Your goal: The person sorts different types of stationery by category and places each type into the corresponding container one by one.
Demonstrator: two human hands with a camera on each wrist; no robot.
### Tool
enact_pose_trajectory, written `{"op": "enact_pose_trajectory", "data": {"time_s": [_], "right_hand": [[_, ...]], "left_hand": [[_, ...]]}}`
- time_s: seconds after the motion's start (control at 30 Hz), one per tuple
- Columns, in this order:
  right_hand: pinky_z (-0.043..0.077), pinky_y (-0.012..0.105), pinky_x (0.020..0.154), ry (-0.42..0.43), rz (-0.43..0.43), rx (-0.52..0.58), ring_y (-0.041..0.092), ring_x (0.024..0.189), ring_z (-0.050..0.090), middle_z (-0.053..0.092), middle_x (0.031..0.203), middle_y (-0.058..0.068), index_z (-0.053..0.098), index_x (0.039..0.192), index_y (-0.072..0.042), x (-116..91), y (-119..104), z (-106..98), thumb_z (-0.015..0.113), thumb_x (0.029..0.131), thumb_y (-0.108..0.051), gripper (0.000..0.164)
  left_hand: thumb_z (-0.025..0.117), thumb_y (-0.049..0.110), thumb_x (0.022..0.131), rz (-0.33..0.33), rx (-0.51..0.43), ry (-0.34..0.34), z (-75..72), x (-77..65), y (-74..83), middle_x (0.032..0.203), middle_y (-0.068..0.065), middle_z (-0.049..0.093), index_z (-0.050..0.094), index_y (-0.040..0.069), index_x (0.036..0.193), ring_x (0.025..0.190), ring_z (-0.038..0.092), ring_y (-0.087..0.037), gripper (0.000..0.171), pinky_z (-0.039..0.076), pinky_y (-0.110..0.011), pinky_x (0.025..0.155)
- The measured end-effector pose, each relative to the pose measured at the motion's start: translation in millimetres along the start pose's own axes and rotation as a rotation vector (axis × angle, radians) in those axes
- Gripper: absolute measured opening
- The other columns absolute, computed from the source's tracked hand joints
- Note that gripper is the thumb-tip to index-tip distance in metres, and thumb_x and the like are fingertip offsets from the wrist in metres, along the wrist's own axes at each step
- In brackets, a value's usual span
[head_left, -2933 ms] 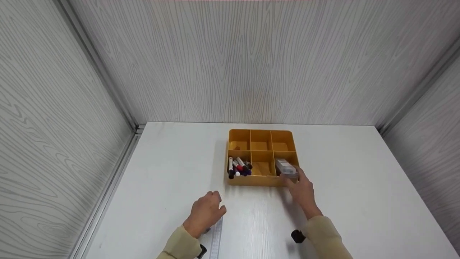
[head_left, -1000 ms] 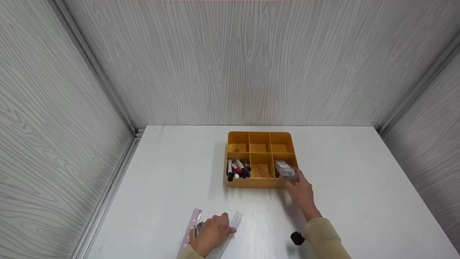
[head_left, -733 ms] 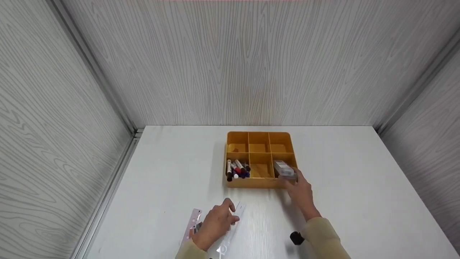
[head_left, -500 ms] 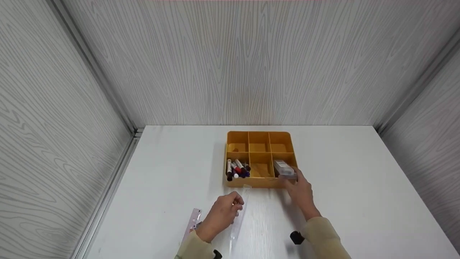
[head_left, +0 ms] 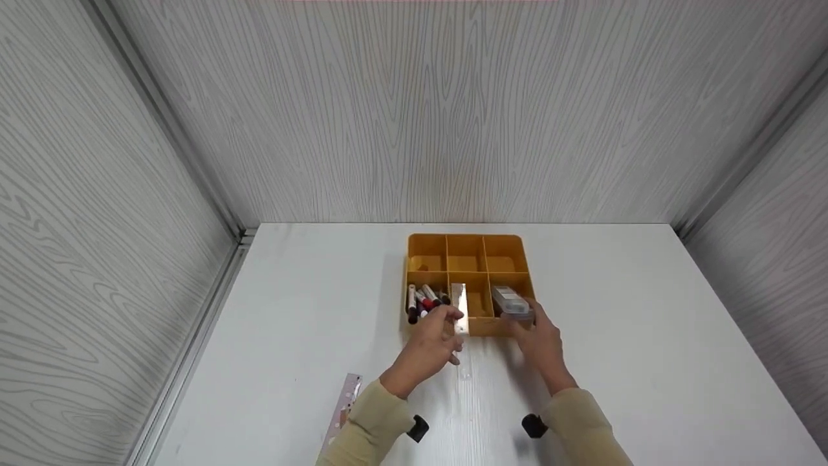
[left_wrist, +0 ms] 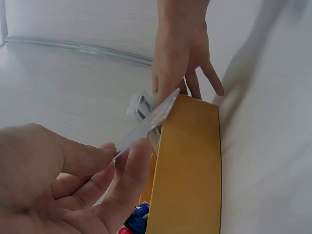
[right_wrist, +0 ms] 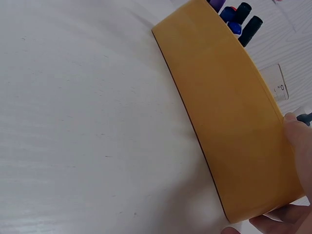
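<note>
My left hand (head_left: 427,346) pinches a clear ruler (head_left: 460,307) between thumb and fingers, as the left wrist view also shows. The ruler's far end reaches over the front middle compartment of a yellow divided organizer box (head_left: 485,327). At the box's front right corner, my right hand (head_left: 543,346) grips the wall. Its thumb (right_wrist: 300,146) lies on the rim in the right wrist view, with other fingers around the side. Clear plastic cases (head_left: 509,301) sit in the front right compartment beside that hand. Several markers (head_left: 412,304) fill the front left compartment, partly hidden by the left hand.
A pink patterned ruler (head_left: 341,408) lies on the white table (head_left: 291,323) left of the left sleeve, which partly covers it and small items beside it. Grey wood-grain panels (head_left: 446,116) enclose the table at the back and sides.
My left hand has taken the clear ruler from the tabletop and carried it forward and right, up to the box. The right hand stays at the box corner.
</note>
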State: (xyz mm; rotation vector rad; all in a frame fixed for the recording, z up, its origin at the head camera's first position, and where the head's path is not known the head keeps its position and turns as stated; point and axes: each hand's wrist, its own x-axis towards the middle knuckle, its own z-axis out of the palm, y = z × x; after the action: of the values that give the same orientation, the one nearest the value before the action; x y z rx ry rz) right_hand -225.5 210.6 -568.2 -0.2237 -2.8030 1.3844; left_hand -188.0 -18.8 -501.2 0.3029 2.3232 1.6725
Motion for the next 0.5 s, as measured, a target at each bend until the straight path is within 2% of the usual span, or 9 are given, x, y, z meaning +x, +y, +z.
{"op": "enact_pose_trajectory", "data": {"time_s": [0.13,0.23,0.4,0.5], "right_hand": [[0.034,0.050,0.098,0.001,0.007,0.005,0.033,0.127,0.036,0.038,0.139,0.013,0.031,0.136,-0.023,0,-1,0,0.052,0.076,-0.063,0.075],[0.034,0.050,0.098,0.006,0.017,0.006,0.033,0.127,0.036,0.038,0.139,0.013,0.030,0.137,-0.023,0,0,1,0.052,0.077,-0.062,0.075],[0.033,0.049,0.099,0.015,0.030,0.001,0.033,0.127,0.036,0.038,0.140,0.011,0.029,0.137,-0.023,1,1,2,0.051,0.077,-0.063,0.076],[0.033,0.049,0.099,0.020,0.020,0.007,0.033,0.127,0.036,0.038,0.140,0.011,0.030,0.137,-0.023,1,1,2,0.052,0.077,-0.062,0.074]], "left_hand": [[0.056,0.015,0.088,-0.030,0.028,0.009,3.4,13.2,4.8,0.121,-0.002,0.048,0.046,0.018,0.120,0.065,0.061,-0.019,0.034,0.051,-0.028,0.056],[0.055,0.019,0.089,-0.060,0.003,0.001,5.5,23.2,6.9,0.118,-0.004,0.051,0.047,0.017,0.122,0.066,0.062,-0.018,0.034,0.052,-0.028,0.057],[0.056,0.017,0.088,-0.124,-0.028,0.011,9.7,37.4,10.0,0.108,0.000,0.054,0.048,0.017,0.123,0.066,0.061,-0.017,0.036,0.052,-0.029,0.062],[0.058,0.014,0.086,-0.137,-0.006,0.049,14.0,43.8,15.0,0.114,-0.003,0.051,0.046,0.015,0.127,0.066,0.060,-0.018,0.043,0.052,-0.032,0.061]]}}
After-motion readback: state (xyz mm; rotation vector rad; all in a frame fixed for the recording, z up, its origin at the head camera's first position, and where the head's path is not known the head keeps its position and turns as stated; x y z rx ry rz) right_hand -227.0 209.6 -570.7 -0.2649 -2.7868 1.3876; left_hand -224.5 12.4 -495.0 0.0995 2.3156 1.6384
